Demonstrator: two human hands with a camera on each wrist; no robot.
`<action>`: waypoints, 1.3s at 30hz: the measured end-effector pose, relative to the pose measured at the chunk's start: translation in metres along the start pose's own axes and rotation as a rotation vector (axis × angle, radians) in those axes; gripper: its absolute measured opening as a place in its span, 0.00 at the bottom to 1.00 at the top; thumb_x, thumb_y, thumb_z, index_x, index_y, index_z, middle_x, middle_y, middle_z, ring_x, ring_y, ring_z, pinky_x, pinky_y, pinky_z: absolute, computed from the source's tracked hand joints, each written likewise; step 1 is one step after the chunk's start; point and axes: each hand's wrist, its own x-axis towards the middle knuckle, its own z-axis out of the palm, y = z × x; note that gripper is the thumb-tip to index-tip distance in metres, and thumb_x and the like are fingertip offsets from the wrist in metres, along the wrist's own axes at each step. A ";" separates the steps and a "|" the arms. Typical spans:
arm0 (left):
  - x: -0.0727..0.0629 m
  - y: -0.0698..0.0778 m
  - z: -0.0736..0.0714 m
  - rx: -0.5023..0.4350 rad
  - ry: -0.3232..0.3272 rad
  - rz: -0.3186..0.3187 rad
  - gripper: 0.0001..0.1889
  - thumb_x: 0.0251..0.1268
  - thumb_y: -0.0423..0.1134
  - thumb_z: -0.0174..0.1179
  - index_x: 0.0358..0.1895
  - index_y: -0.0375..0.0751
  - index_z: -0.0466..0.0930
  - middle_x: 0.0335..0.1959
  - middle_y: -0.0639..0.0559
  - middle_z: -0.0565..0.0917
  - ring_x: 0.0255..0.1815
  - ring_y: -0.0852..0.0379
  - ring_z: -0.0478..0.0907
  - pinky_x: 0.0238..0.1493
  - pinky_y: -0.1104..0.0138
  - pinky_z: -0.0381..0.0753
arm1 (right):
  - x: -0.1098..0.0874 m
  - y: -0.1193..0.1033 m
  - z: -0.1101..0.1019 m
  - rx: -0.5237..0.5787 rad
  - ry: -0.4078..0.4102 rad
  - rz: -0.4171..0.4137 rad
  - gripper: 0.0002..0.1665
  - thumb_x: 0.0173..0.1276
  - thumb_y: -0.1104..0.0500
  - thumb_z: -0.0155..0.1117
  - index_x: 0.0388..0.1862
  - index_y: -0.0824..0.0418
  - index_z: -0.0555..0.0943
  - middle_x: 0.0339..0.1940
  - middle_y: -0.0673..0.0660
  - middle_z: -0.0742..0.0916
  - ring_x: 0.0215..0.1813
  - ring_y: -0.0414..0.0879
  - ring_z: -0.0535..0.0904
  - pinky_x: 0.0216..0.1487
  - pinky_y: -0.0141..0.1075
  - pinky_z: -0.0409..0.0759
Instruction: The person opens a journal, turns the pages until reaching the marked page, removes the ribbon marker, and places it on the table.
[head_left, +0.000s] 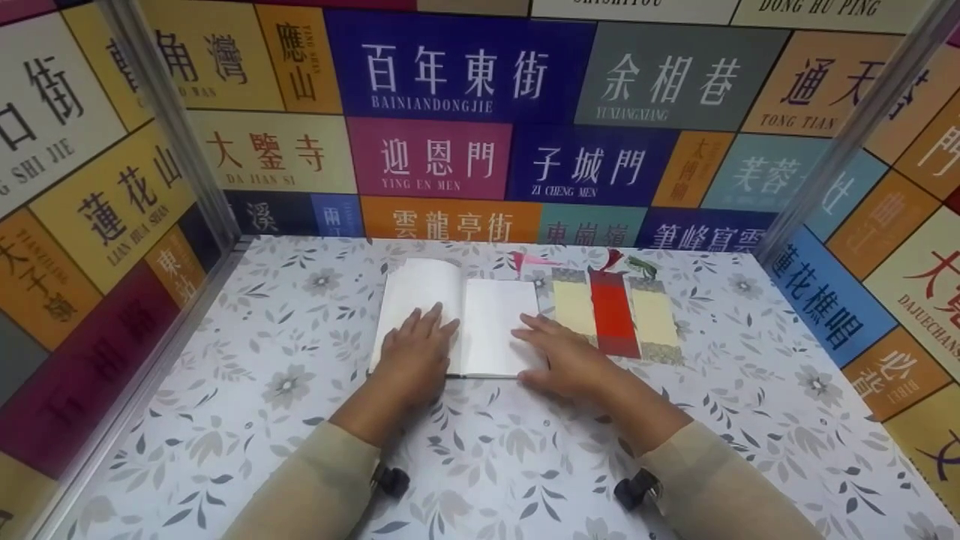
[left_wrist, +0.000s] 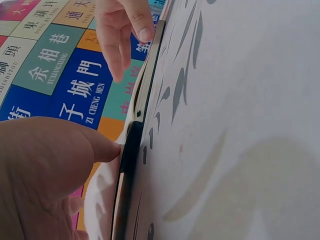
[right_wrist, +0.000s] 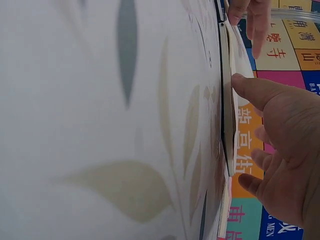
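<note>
An open book [head_left: 501, 322] with blank white pages lies flat on the table. My left hand [head_left: 416, 352] rests on its left page with the fingers straight and slightly spread. At the right page's outer edge is my right hand [head_left: 566, 356], fingers extended toward the page and holding nothing. The left wrist view shows the left thumb [left_wrist: 102, 149] touching the book's near edge. In the right wrist view, the right thumb [right_wrist: 245, 86] lies at the edge of the page block [right_wrist: 228, 105]; whether the other fingers touch the paper cannot be told.
Right of the book lie a red bookmark [head_left: 616, 315] and two cream ones with speckled ends [head_left: 574, 304] [head_left: 654, 315]. Pink, dark red and green tassels [head_left: 641, 265] lie behind them. A floral cloth [head_left: 292, 386] covers the table; panels with printed characters [head_left: 457, 67] enclose it on three sides.
</note>
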 end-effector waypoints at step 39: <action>0.000 -0.002 0.002 0.027 -0.110 -0.011 0.29 0.85 0.48 0.45 0.85 0.59 0.62 0.90 0.51 0.56 0.91 0.43 0.51 0.86 0.37 0.61 | 0.003 -0.003 -0.001 -0.005 0.051 0.008 0.06 0.77 0.46 0.70 0.48 0.37 0.90 0.56 0.44 0.90 0.61 0.46 0.85 0.72 0.47 0.84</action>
